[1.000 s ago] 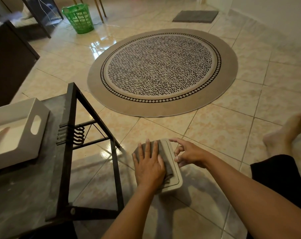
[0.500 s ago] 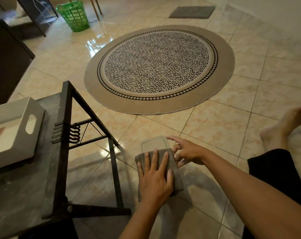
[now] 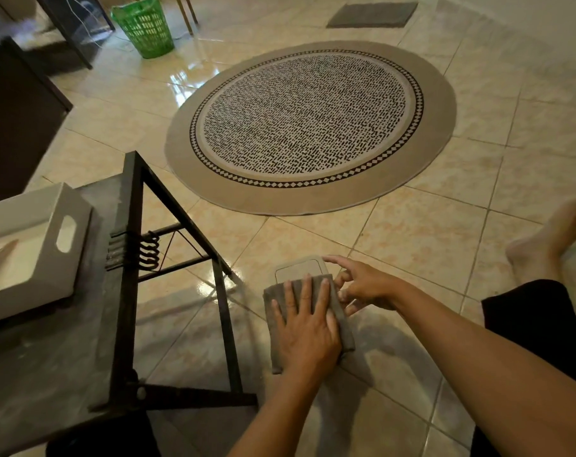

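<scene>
A flat beige rectangular lid [image 3: 298, 268] lies on the tiled floor in front of me. A folded grey cloth [image 3: 275, 341] covers its near part. My left hand [image 3: 308, 328] presses flat on the cloth with the fingers spread and straight. My right hand [image 3: 362, 285] holds the lid's right edge with curled fingers, and its index finger reaches to the far right corner. Only the lid's far end shows beyond the cloth.
A low black-framed table [image 3: 128, 258] stands close on the left and carries a white tray [image 3: 49, 258]. A round patterned rug [image 3: 309, 127] lies ahead. My bare foot [image 3: 544, 245] rests at the right. A green basket [image 3: 144, 26] and a grey mat [image 3: 372, 14] are at the back.
My left hand has slid the cloth along the lid toward me, which uncovers the lid's far end. My right hand has stayed at the lid's right edge.
</scene>
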`<state>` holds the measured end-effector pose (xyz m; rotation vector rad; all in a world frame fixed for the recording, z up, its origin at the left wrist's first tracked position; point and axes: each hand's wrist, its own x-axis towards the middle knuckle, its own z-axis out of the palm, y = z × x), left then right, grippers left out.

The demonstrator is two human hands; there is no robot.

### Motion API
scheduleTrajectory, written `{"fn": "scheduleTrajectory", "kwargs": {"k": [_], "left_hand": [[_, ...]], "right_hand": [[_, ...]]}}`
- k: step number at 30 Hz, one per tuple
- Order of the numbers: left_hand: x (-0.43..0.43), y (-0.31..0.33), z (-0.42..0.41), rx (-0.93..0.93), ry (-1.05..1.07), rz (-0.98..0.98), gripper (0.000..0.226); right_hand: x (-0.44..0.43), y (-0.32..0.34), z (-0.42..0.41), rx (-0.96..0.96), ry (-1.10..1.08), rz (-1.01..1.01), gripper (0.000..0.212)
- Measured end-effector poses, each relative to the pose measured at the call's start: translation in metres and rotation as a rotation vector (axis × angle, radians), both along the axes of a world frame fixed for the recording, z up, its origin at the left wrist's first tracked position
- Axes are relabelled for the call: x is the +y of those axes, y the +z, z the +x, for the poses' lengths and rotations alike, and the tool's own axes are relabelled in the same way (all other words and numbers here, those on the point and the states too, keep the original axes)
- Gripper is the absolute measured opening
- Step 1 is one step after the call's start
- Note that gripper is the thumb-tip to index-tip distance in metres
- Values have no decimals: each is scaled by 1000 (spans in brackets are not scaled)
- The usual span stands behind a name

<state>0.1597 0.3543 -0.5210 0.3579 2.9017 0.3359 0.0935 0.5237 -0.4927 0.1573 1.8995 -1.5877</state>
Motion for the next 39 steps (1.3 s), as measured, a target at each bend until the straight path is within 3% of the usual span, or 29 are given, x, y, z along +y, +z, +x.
{"fn": "scheduleTrajectory", "kwargs": {"k": [4,8,12,18,21,23,24,26,28,30,34,36,39], "left_hand": [[12,8,-31,-34,-47,-13,74],[-3,10,-54,-15,6,-48,61],[-14,1,-22,-17,92,17,62],[14,4,4,-53,53,-12,62],[15,16,-23,-30,49,141,64],[0,18,-34,21,258,286,73],[-11,18,-38,-21,414,359,80],[-31,16,-43,-276,665,554,86],[-43,21,-41,-473,692,690,57],[-47,23,-37,-406,648,666,34],[-38,42,-29,-28,515,457,14],[-32,62,-23,107,450,464,11],[-27,101,-15,169,323,566,8]], "right_hand": [[-2,0,1,12,7,21,91],[-4,1,1,10,-17,21,94],[-4,-1,2,6,-41,5,90],[-5,3,3,-15,-32,10,94],[-4,7,4,-2,-23,26,94],[-1,8,4,-1,-29,46,94],[2,9,3,2,-36,53,94],[7,10,0,14,-46,59,94],[9,11,-4,16,-49,50,94],[8,12,-6,18,-53,59,94],[7,13,-5,11,-114,80,92],[5,14,-3,28,-153,133,86],[-1,25,-3,200,-209,340,63]]}}
